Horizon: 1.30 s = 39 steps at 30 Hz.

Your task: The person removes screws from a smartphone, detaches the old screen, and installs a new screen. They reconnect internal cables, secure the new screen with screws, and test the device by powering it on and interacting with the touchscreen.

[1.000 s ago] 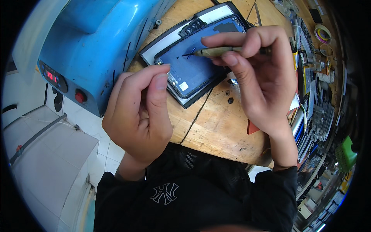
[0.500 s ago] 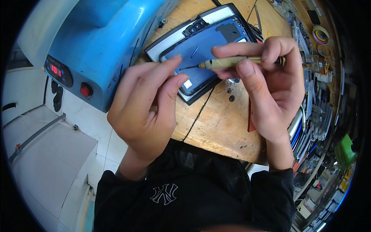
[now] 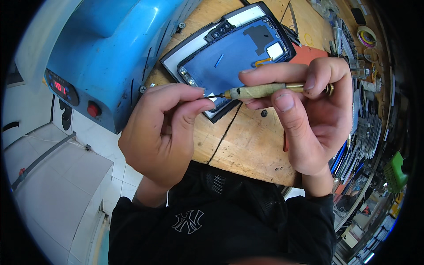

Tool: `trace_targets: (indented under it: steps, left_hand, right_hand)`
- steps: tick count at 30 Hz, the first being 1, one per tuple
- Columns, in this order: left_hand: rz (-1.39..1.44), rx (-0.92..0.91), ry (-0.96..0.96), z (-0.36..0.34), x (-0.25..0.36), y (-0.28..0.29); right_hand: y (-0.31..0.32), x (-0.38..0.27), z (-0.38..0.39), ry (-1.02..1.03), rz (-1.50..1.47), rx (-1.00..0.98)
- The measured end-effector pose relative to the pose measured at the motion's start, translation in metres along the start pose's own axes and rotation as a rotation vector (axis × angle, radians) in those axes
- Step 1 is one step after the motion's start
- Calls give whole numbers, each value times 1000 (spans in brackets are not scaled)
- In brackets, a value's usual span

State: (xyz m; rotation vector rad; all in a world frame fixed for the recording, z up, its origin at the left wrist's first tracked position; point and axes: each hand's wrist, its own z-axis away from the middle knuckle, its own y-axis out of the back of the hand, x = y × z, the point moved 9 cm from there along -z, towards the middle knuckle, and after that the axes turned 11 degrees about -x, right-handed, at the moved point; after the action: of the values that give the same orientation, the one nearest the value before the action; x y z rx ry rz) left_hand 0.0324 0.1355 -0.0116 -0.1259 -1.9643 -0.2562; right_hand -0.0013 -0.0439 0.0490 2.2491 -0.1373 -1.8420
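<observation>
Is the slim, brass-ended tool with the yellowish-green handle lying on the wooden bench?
No, the right hand holds the tool by its handle, raised above the wooden bench.

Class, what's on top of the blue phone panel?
A small blue strip, a dark patch and a white square show; the part behind the right hand is hidden.

screwdriver [image 3: 254, 91] | pale-green grip, dark shaft | tip leftward | between hands [image 3: 311, 132]
</observation>
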Motion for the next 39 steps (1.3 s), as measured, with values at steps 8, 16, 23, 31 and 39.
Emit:
trace_targets:
  steps: [8, 16, 23, 31, 39]
  left_hand:
    - [-17, -7, 11, 0, 1, 1]
    - [15, -6, 5, 0, 0, 0]
    - [14, -13, 7, 1, -2, -1]
    - [-97, -166, 137, 1, 3, -12]
    - [-98, -39, 197, 4, -5, -6]
  right_hand:
    - [1, 1, -2, -13, -65, 22]
    - [1, 4, 0, -35, -58, 61]
    - [-1, 5, -2, -9, -73, 19]
    - [31, -13, 12, 103, 87, 14]
    - [109, -17, 72, 66, 605, 297]
